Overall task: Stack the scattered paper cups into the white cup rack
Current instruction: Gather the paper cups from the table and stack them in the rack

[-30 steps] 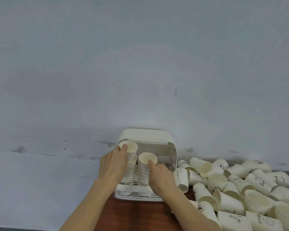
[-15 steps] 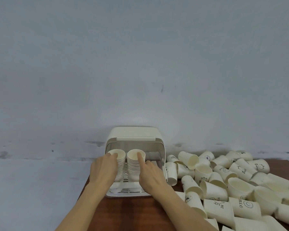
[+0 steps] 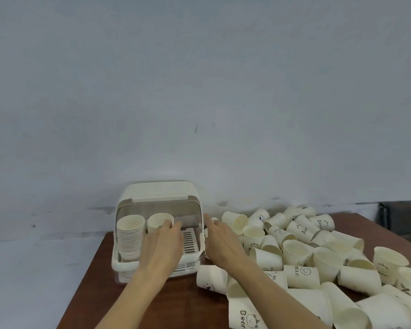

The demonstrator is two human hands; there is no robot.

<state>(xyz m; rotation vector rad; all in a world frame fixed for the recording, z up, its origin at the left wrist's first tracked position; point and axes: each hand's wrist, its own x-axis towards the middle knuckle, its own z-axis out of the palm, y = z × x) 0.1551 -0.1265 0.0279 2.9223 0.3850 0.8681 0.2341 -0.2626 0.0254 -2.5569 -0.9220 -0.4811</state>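
a: what stood at the left of the table [image 3: 105, 288]?

b: the white cup rack [image 3: 158, 205], lid up, near the table's left edge against the wall [image 3: 199, 79]. inside it, the left stack of cups [image 3: 130, 236] stood upright at the left wall, and the right stack of cups [image 3: 159, 222] stood just beside it.

a: and the left hand [image 3: 163, 243]?

b: it was inside the rack opening, fingers laid against the right stack; whether they gripped it could not be told.

a: the right hand [image 3: 220, 236]?

b: it was outside the rack's right wall, fingers straight and slightly apart, holding nothing.

a: further right?

b: the loose cups [image 3: 318, 257] lay scattered and tipped over across the table's right half, some printed with "bear" and "hello".
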